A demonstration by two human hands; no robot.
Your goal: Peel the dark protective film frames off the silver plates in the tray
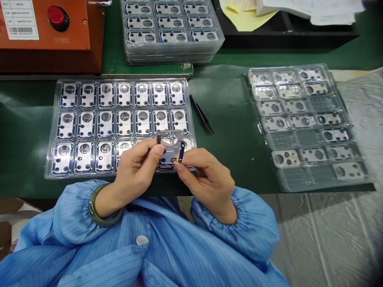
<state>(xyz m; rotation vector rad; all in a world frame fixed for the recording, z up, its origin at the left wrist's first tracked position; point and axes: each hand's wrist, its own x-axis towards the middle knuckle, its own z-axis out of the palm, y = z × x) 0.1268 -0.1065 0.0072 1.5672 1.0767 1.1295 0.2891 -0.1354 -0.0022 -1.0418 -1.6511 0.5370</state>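
Between my two hands is a small, thin plate with a clear middle and dark side edges (181, 150), raised above the near right corner of a clear plastic tray (50, 159). My left hand (134, 165) pinches its left edge between thumb and forefinger. On the opposite edge, the fingertips of my right hand (208, 175) are closed. Rows of silver, blue-edged plates (63, 158) with round holes fill the tray's pockets. My hands and the held plate cover part of the tray's nearest row.
Black tweezers (202, 114) lie right of the tray. Farther right, a second clear tray (279, 139) holds plates in some pockets. Behind are a stack of filled trays (170, 54), an orange box with a red button (56, 15), and a black holder (287, 40) with papers.
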